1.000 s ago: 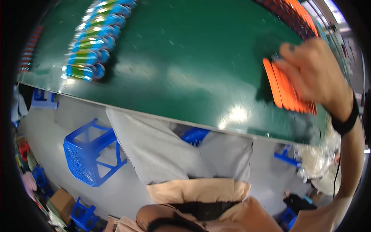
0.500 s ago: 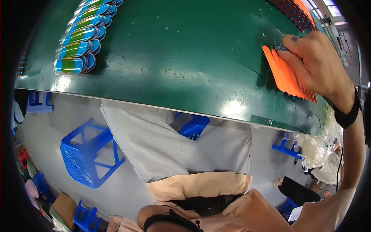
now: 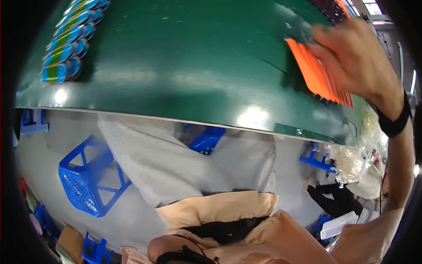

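Observation:
My right hand (image 3: pixel 358 61), with a black band at the wrist, is at the right part of the green table. Its fingers are closed on a row of flat orange strips with rounded ends (image 3: pixel 314 72). The strips fan out below and left of the hand, tilted, and their right part is hidden behind it. Clear plastic film (image 3: pixel 292 20) shows by their upper ends. Motion smears the fingers somewhat. My left hand is out of view.
The green table (image 3: pixel 176 66) holds a row of blue-and-green rounded packs (image 3: pixel 61 53) at left. More dark and orange pieces (image 3: pixel 329 11) lie far right. Below are a blue stool (image 3: pixel 88 176), bunched clear plastic (image 3: pixel 349 160) and a seated person's dark-clothed leg (image 3: pixel 332 200).
My right hand and the orange strips appear slightly higher and further left in view. The table, packs and stool have also shifted left, as the whole view has moved.

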The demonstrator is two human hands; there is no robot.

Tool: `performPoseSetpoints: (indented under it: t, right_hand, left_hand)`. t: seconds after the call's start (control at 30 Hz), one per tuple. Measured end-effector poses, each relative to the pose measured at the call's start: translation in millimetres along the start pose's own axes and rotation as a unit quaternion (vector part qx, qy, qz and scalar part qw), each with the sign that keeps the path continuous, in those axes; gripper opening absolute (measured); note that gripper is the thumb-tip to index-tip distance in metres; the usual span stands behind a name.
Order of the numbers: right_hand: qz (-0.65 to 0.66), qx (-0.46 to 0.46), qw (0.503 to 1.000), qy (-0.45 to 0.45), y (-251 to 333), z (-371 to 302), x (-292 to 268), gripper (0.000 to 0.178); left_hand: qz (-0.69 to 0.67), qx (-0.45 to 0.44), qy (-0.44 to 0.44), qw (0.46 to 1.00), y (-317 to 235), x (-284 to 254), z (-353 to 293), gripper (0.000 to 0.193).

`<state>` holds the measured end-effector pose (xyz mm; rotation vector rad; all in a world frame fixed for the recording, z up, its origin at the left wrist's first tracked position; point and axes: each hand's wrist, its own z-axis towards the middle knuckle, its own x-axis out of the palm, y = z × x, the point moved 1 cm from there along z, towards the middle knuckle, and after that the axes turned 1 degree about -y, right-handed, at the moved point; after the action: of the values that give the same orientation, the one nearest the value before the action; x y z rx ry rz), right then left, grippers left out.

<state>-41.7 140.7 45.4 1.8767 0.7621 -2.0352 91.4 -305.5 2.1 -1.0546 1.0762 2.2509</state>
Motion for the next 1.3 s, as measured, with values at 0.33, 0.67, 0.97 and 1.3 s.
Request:
performPoseSetpoints:
  t: [0.33,0.67,0.97,1.3]
  right_hand:
    - [-0.044,0.027,0.993,0.105,-9.2,-9.6,-14.0,0.026]
    - [-0.02,0.09,0.992,0.089,-4.4,-27.5,-11.6,0.029]
    - [0.0,0.07,0.993,0.097,-5.4,-14.4,-7.7,0.031]
    - [0.001,0.138,0.987,0.082,0.0,-25.1,-10.5,0.034]
  left_hand:
    - [-0.015,-0.008,0.008,1.0,5.0,-7.9,-29.7,0.014]
    - [0.04,-0.044,0.021,0.998,-0.3,-24.4,-46.3,0.015]
    - [-0.023,-0.021,-0.032,0.999,12.0,7.4,-47.3,0.016]
    - [-0.008,-0.043,-0.022,0.999,7.7,-3.8,-64.7,0.016]
